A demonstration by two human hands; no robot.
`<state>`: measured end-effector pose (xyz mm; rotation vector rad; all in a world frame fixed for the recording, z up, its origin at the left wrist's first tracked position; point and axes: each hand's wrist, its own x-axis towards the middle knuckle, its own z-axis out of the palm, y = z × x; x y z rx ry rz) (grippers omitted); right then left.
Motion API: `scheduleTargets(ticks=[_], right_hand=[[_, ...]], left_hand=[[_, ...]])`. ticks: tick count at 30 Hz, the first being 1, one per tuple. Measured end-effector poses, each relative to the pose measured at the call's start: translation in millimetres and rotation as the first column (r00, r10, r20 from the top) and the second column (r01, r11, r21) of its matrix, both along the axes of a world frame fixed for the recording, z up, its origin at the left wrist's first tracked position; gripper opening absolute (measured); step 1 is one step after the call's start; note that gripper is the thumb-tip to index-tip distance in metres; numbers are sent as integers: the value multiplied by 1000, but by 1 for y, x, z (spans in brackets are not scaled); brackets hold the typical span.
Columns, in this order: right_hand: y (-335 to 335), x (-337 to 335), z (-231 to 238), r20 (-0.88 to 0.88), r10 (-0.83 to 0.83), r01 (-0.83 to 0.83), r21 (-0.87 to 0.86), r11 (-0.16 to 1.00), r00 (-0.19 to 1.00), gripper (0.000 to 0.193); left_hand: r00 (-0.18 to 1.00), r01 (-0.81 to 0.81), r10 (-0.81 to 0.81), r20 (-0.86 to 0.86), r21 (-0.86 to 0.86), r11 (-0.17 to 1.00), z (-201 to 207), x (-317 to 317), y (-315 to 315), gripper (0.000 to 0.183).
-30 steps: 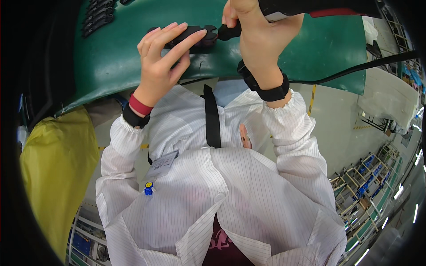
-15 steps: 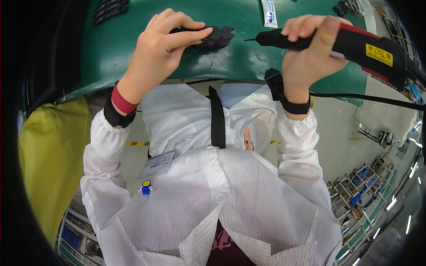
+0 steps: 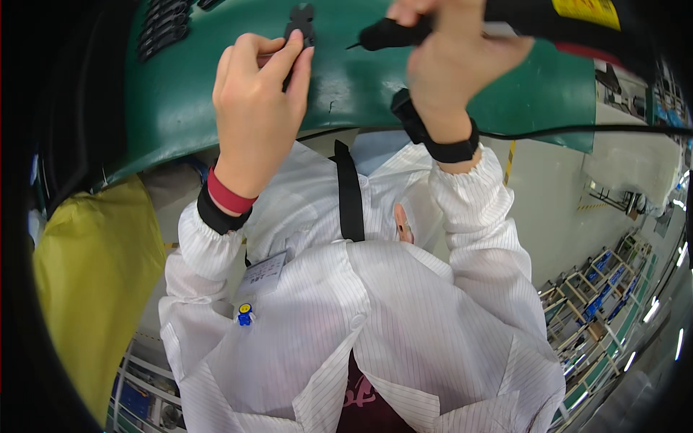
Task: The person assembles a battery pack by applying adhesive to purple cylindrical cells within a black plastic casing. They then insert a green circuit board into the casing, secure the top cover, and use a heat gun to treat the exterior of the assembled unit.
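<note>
Between the thumb and fingers of my left hand (image 3: 261, 94) is a flat black notched part (image 3: 303, 22), its far end pointing away from me over the green tabletop (image 3: 346, 97). My right hand (image 3: 455, 61) is wrapped round a black and red power screwdriver (image 3: 397, 34), slightly smeared by motion. The tool's thin bit points left, toward the black part but apart from it. Much of the part's near end is hidden by my fingers.
At the table's far left lie several similar black parts (image 3: 164, 27) in a row. A black cable (image 3: 563, 132) runs off to the right near my right wrist. A yellow cover (image 3: 94, 289) hangs at the left; racks (image 3: 599, 296) stand at the lower right.
My left hand has turned the black part from pointing right to pointing away from me, moving it left. My right hand has shifted left and away with the screwdriver.
</note>
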<state>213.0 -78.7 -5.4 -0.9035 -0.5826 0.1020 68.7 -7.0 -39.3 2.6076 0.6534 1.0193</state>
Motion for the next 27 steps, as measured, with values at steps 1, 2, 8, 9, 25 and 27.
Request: scheduleTargets(ticks=[1, 2, 8, 9, 25, 27], right_hand=[[4, -4, 6, -60, 23, -24, -11, 1000, 998, 29], [9, -7, 7, -78, 39, -42, -39, 998, 996, 29], [33, 0, -4, 190, -28, 19, 53, 998, 981, 35], [36, -3, -3, 214, -98, 95, 23, 995, 972, 38], [37, -11, -21, 184, 3, 5, -44, 999, 983, 44], [34, -12, -17, 192, -34, 39, -24, 999, 981, 38]], left_hand=[[1000, -7, 7, -28, -28, 1000, 3, -2, -1, 15], [998, -13, 10, -57, -50, 999, 5, -4, 1, 14], [993, 26, -64, -100, -343, 939, 17, -8, 16, 24], [993, 21, -61, -101, -357, 934, 14, -10, 18, 24], [992, -7, -44, -119, -400, 917, 16, -10, 17, 25], [994, -1, -46, -102, -416, 909, 15, -10, 17, 25]])
